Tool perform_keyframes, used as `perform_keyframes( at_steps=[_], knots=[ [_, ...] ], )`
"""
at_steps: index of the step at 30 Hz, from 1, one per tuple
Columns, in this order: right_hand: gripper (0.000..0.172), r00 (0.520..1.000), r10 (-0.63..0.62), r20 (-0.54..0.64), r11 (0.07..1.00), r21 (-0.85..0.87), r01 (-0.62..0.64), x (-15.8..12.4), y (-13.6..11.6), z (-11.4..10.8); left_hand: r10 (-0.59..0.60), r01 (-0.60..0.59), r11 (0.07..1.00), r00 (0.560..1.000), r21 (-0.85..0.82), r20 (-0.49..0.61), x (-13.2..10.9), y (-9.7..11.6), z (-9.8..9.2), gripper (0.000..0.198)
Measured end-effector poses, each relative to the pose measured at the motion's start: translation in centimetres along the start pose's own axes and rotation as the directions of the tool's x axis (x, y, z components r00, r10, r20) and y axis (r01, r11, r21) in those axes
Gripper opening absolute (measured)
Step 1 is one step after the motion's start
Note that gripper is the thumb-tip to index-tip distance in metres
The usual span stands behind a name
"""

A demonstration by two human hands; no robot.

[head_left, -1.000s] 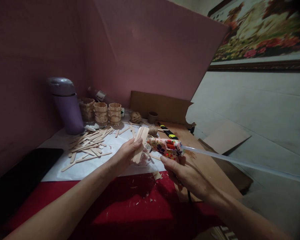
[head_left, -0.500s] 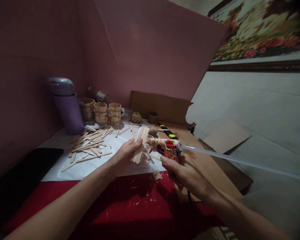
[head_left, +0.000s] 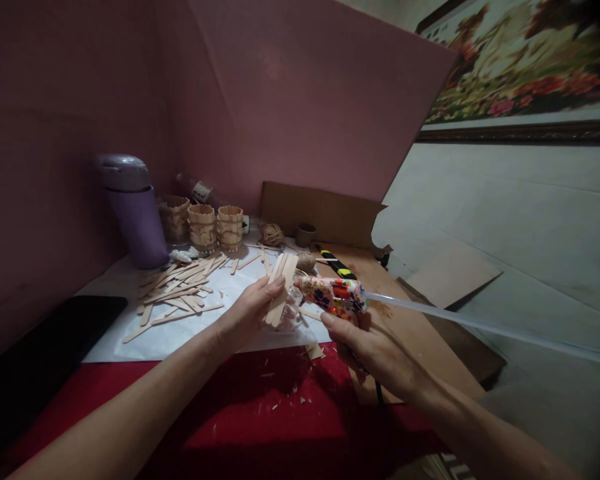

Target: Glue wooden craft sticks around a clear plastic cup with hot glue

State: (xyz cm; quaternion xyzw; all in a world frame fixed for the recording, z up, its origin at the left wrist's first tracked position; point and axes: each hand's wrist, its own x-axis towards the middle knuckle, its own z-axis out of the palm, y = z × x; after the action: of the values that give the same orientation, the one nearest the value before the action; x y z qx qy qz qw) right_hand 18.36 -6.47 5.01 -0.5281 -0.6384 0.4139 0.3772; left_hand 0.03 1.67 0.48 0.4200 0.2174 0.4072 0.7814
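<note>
Between the thumb and fingers of my left hand [head_left: 257,303] are a few wooden craft sticks [head_left: 281,297], side by side and tilted upward. My right hand [head_left: 363,343] is wrapped round the handle of a flower-patterned hot glue gun [head_left: 333,293], its nozzle pointing left, close beside the sticks. A long clear glue stick [head_left: 460,317] juts from the gun's back end toward the right. Whether the nozzle touches the sticks I cannot tell. Under the hands lies a crumpled clear plastic wrapper [head_left: 293,317], partly hidden.
Loose craft sticks [head_left: 180,290] are heaped on white paper [head_left: 105,343]. Behind them stand a purple bottle [head_left: 137,223] and several scalloped wooden cups [head_left: 230,227]. Twine balls [head_left: 271,235], a small brown pot [head_left: 305,233] and a black-and-yellow cutter [head_left: 336,261] lie farther back. Cardboard [head_left: 420,347] covers the right side.
</note>
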Motion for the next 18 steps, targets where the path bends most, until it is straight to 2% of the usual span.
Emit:
perform_keyframes(
  at_steps=[9,18],
  knots=[
    [0.041,1.0,-0.004,0.028,0.999,0.034,0.003,0.01,0.01,-0.04,-0.006,0.006,1.0,1.0,-0.008,0.023,0.2,-0.16,-0.26,0.051],
    [0.035,1.0,0.003,-0.008,0.998,0.061,-0.002,0.15,-0.01,0.08,-0.004,0.004,1.0,0.999,-0.004,0.042,0.27,-0.28,-0.41,0.051]
  ],
)
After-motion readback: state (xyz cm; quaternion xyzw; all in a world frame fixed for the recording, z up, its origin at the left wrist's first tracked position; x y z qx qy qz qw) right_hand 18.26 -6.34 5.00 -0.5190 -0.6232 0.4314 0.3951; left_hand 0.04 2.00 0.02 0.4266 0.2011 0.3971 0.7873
